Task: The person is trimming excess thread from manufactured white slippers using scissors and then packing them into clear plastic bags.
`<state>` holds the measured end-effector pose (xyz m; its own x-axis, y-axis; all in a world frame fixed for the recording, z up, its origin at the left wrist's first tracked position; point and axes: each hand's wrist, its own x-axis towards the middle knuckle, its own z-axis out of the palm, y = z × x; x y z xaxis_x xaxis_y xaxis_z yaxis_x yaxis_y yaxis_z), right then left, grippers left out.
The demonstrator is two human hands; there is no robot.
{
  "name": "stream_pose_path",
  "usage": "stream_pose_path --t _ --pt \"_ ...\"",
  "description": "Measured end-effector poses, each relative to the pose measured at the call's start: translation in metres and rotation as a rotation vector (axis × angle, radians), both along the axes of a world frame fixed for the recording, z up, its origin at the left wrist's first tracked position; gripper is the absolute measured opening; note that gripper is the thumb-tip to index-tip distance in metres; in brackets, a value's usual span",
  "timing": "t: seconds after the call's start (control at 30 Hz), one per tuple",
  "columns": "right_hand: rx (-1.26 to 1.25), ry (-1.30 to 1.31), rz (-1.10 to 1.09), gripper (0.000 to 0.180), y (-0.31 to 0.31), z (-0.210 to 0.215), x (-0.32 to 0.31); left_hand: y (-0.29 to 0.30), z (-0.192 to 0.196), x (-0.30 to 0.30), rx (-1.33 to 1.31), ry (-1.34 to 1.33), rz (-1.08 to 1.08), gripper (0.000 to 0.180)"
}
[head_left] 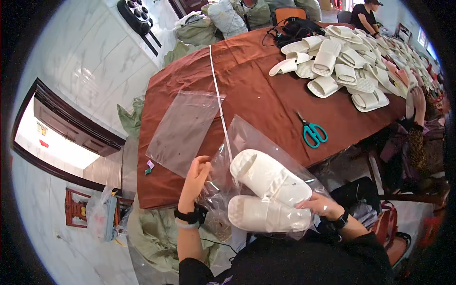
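Observation:
A pair of white slippers (273, 183) is in front of me, one above the other with their toes to the left. My right hand (322, 205) grips them at the heel end. Clear film from a plastic bag (244, 130) lies around and behind the slippers; how far they sit inside it is hard to tell. At the bag's left edge, the fingers of my left hand (194, 175) are curled in on the film. Another clear bag (187, 128) lies flat on the brown tablecloth (256, 71) beyond my left hand. Teal-handled scissors (313, 133) rest to the right.
A heap of white slippers (346, 61) covers the far right of the table. A co-worker's hand (418, 102) holds a slipper at the right edge, and another person (363, 19) works farther back. Stuffed sacks (225, 19) stand behind the table. A white strip (216, 85) crosses the cloth.

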<state>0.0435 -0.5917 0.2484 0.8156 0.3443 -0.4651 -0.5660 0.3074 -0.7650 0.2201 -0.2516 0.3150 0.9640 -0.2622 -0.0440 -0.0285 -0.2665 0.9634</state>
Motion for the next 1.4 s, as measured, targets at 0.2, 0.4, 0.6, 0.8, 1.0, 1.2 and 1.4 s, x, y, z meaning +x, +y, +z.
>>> stream_pose_path --t 0.2,0.4,0.6,0.8,1.0,1.2,1.4 --pt "-0.106 -0.133 0.017 0.043 0.025 0.004 -0.001 -0.004 -0.002 0.013 -0.232 -0.004 0.104 0.013" --pt "-0.01 -0.3 -0.325 0.048 0.039 -0.015 -0.013 0.041 -0.025 0.067 -0.477 -0.153 0.485 0.012" --pt "0.091 -0.296 -0.793 0.048 -0.022 0.006 0.011 0.125 -0.037 0.116 -0.514 -0.244 0.829 0.017" --pt "0.02 -0.322 -0.869 0.051 -0.044 0.015 0.011 0.15 -0.073 0.135 -0.608 -0.159 1.007 0.016" --pt "0.061 -0.343 -0.767 0.05 -0.027 0.021 0.022 0.119 -0.096 0.14 -0.613 -0.061 0.99 0.012" --pt "0.159 -0.273 -0.597 0.048 0.002 0.03 0.063 0.143 -0.098 0.134 -0.219 -0.264 1.081 0.039" --pt "0.249 -0.177 -0.445 0.046 0.029 0.032 0.094 0.108 -0.074 0.114 -0.172 -0.251 0.937 0.051"
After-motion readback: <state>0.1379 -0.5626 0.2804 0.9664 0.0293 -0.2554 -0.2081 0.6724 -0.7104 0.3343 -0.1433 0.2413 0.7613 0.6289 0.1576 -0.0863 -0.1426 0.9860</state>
